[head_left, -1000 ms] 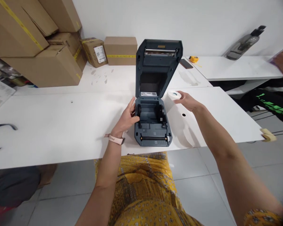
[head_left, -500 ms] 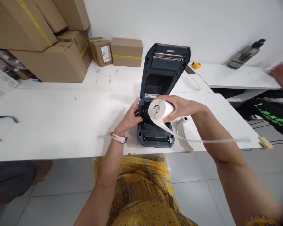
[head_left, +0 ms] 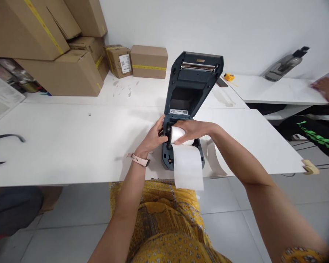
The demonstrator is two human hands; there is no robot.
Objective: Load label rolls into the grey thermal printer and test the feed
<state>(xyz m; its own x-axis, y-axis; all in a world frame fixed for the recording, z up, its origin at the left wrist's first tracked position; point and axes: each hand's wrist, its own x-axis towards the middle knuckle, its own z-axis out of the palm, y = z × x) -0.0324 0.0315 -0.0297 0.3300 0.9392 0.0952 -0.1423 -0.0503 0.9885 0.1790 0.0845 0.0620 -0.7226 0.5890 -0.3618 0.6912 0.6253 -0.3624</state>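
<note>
A dark label printer (head_left: 168, 165) stands on the white table with its lid (head_left: 200, 77) raised and leaning back. Inside its bay lies a white label roll (head_left: 178, 133), and its loose strip (head_left: 188, 168) hangs forward over the printer's front and past the table edge. My right hand (head_left: 193, 129) is closed over the roll from above, fingers wrapped on its far side. At the printer's left wall, my left hand (head_left: 155, 137) grips the rim beside the roll holder, its thumb on the inner side. The roll's right end is hidden by my right hand.
Cardboard boxes (head_left: 71, 69) are stacked at the back left, with smaller boxes (head_left: 149, 62) beside them. A yellow tape measure (head_left: 229, 77) and a spray bottle (head_left: 286, 65) are at the back right. Another person's hand (head_left: 327, 89) is at the far right. Backing paper (head_left: 215, 160) lies right of the printer.
My right hand has lowered the label roll into the printer's bay and turned it, so the strip now drapes forward instead of trailing right. My left hand stays at the printer's left side.
</note>
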